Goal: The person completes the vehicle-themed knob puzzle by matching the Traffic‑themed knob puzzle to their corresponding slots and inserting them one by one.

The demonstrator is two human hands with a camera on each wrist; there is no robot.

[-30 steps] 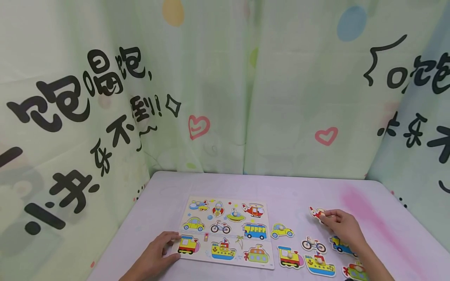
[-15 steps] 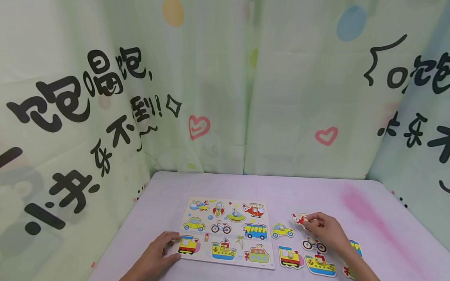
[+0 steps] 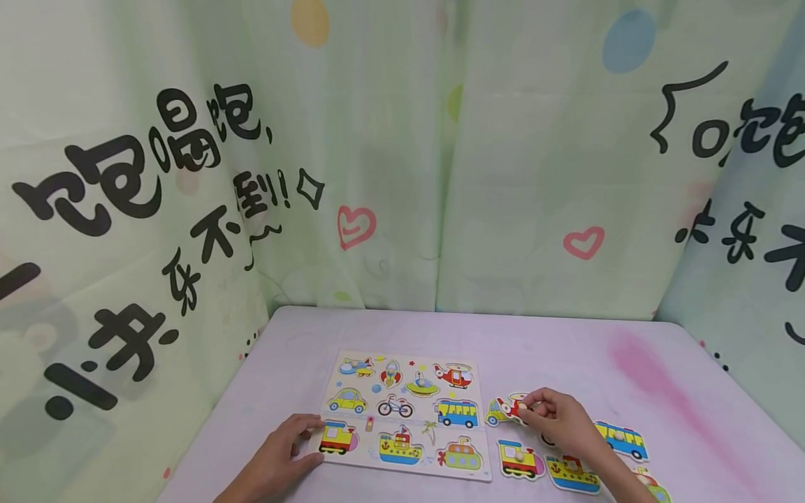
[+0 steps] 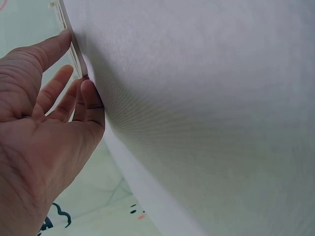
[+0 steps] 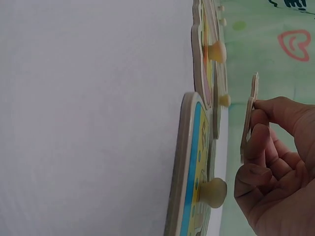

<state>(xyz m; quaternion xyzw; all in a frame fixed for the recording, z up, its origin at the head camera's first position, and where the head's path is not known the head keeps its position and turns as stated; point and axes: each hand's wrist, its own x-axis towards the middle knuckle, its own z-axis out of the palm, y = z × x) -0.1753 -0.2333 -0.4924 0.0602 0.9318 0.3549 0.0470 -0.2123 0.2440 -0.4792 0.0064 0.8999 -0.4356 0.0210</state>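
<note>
In the head view, my right hand [image 3: 560,419] pinches a red helicopter puzzle piece [image 3: 511,406] just right of the board, low over the yellow car piece [image 3: 493,415], which it partly covers. The right wrist view shows this helicopter piece [image 5: 249,115] edge-on between thumb and fingers, raised off the table. The picture puzzle board [image 3: 411,412] lies flat, printed with vehicles such as a helicopter, bus and train. My left hand [image 3: 283,447] rests against its left edge, thumb near the front corner. In the left wrist view those fingers [image 4: 93,98] touch the board's edge, loosely bent.
Loose knobbed pieces lie right of the board: a train [image 3: 518,461], a boat [image 3: 569,476], a bus [image 3: 622,441] and a submarine [image 3: 655,485]. My right hand hides most of the bicycle piece. A patterned curtain [image 3: 402,175] hangs behind the table [image 3: 560,342].
My right hand has carried the helicopter piece leftward and slightly nearer, from above the bicycle piece to over the car piece. The bus piece has come into view. My left hand has stayed put.
</note>
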